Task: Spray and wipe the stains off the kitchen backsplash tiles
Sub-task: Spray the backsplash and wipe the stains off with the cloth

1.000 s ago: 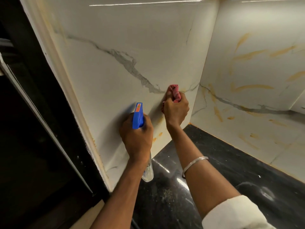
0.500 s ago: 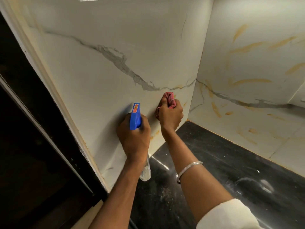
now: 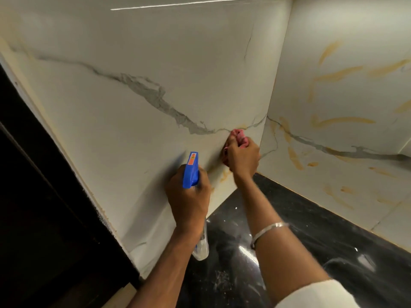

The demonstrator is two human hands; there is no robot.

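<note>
Now both hands work near the corner of the backsplash tiles (image 3: 155, 63).

The right hand (image 3: 242, 160) grips a crumpled pink cloth (image 3: 239, 135) and presses it on the left tile, just beside the corner. The left hand (image 3: 188, 196) is curled round the blue head of a spray bottle (image 3: 190, 170); its clear body hangs down under the wrist, above the black countertop (image 3: 311, 230). One orange stain (image 3: 224, 175) lies on the left tile between the two hands. More orange stains (image 3: 342, 121) are on the right tile, apart from the cloth. A silver bangle (image 3: 270, 230) sits on the right forearm.
</note>
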